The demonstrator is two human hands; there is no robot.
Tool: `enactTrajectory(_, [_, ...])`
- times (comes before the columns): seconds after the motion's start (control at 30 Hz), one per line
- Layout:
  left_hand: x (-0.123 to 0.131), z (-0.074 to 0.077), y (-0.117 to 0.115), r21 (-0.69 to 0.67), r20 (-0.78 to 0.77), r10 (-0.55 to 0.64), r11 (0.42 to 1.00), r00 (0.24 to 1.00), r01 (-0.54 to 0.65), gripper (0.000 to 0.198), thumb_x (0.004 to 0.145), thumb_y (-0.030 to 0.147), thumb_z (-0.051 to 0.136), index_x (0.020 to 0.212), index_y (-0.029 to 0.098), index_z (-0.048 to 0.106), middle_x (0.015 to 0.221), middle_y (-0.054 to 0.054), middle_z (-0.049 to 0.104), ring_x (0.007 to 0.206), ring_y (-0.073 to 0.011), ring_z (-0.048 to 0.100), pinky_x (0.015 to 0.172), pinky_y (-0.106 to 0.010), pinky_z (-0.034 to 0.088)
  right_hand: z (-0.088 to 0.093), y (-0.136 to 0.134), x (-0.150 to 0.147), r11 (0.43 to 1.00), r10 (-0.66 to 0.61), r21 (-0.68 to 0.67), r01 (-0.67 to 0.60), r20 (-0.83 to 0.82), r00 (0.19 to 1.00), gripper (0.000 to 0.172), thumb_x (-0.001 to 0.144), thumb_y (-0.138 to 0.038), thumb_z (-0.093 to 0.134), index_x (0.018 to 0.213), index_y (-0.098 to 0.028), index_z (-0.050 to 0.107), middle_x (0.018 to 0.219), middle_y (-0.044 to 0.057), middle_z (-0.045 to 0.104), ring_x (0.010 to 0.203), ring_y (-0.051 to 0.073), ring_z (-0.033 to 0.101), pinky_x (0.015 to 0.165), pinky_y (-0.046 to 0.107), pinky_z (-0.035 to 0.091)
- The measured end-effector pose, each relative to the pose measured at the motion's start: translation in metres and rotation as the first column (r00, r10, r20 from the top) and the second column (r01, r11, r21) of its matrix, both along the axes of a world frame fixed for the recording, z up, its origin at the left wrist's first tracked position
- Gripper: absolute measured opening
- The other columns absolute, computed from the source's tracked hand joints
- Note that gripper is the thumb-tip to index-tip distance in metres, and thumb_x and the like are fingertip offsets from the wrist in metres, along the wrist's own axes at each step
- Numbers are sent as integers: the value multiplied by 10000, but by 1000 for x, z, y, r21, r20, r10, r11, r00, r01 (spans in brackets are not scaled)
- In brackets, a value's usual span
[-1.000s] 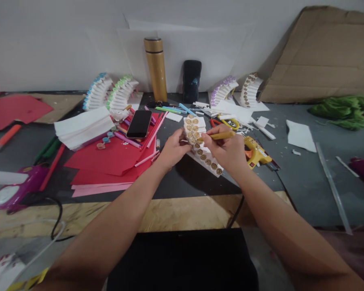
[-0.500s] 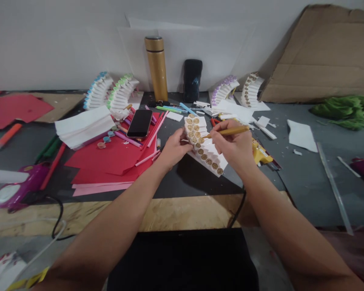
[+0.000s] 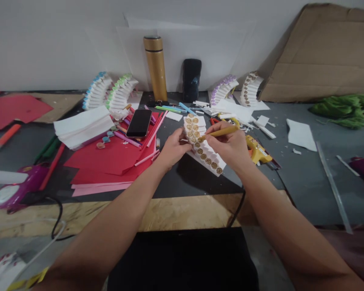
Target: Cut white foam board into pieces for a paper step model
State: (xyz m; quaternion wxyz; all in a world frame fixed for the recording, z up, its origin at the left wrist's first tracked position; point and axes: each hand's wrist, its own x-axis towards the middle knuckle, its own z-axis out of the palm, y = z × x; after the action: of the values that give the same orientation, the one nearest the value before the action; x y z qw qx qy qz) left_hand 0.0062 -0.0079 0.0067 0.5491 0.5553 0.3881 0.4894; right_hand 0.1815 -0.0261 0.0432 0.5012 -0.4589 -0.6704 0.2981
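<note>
My left hand [image 3: 176, 147] grips the left edge of a small white paper staircase model [image 3: 210, 155], its fingers partly hidden behind it. Gold and brown spiral discs run in rows along the model's curved side. In my right hand [image 3: 227, 143] is a gold marker pen [image 3: 221, 131], pinched between thumb and fingers, its tip at a disc near the middle of the row. Behind my right hand lies a yellow glue gun [image 3: 257, 149], partly covered.
Red paper sheets [image 3: 101, 161] and a phone [image 3: 138, 123] lie to the left. Similar models with blue [image 3: 94, 91], green [image 3: 119, 92], purple [image 3: 223, 91] and brown [image 3: 251, 89] discs stand at the back. A gold flask [image 3: 156, 68] and a second phone [image 3: 191, 80] stand upright between them.
My right hand has moved slightly left with the marker, and the pen tip has shifted a little along the discs. More of the glue gun shows. My left hand holds its place.
</note>
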Motion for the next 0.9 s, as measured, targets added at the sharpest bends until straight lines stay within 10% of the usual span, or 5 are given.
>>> enactTrajectory(0.9, [-2,-7,3,9,13,0,1000,1000,0,592,607,116,661,1190,141,565,1069,-80,690,953,-213,643,847,-343,509,0,-1,-2,999,11,41,-14,76,997,62,706,-179,619,768,-187,618,653,-34,570,534,86,469,504,249,356])
